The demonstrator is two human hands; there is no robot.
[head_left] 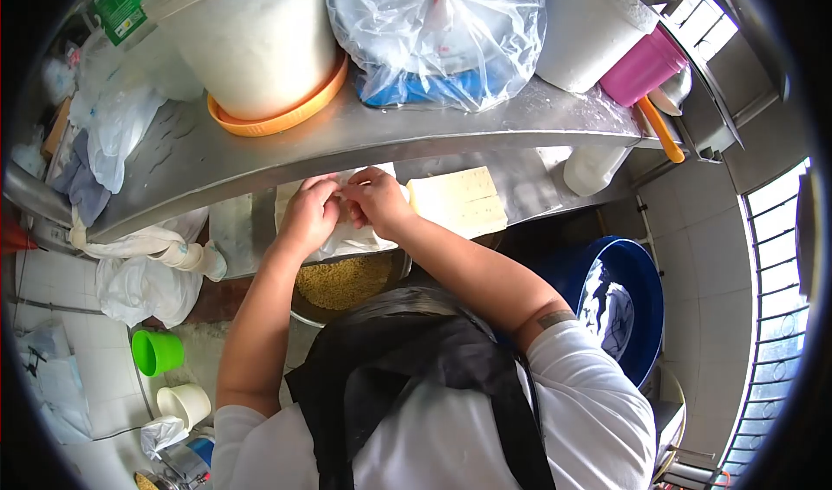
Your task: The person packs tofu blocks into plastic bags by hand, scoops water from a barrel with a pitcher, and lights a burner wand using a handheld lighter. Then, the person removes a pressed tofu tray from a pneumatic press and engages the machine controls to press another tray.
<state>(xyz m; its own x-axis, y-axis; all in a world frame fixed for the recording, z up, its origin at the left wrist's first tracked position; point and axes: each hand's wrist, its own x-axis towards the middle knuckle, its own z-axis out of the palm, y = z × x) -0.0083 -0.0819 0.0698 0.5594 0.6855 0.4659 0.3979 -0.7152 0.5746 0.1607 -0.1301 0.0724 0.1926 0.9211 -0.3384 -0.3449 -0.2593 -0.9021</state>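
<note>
Both hands meet at the lower steel counter, under the edge of the upper shelf. My left hand (310,213) has its fingers bent together near a white plastic bag (351,241). My right hand (378,201) is beside it, fingertips pinched close to the left ones. What lies between the fingertips is too small to make out. Just right of my right hand, a pale yellow slab with cut lines (458,202) lies flat on the counter. Below the hands, a round metal bowl holds yellow grains (345,283).
The upper steel shelf (373,135) bears a large white bucket on an orange tray (279,124), a knotted clear bag (433,35) and a pink container (641,67). A blue barrel (654,304) stands right; a green bucket (157,353) stands left.
</note>
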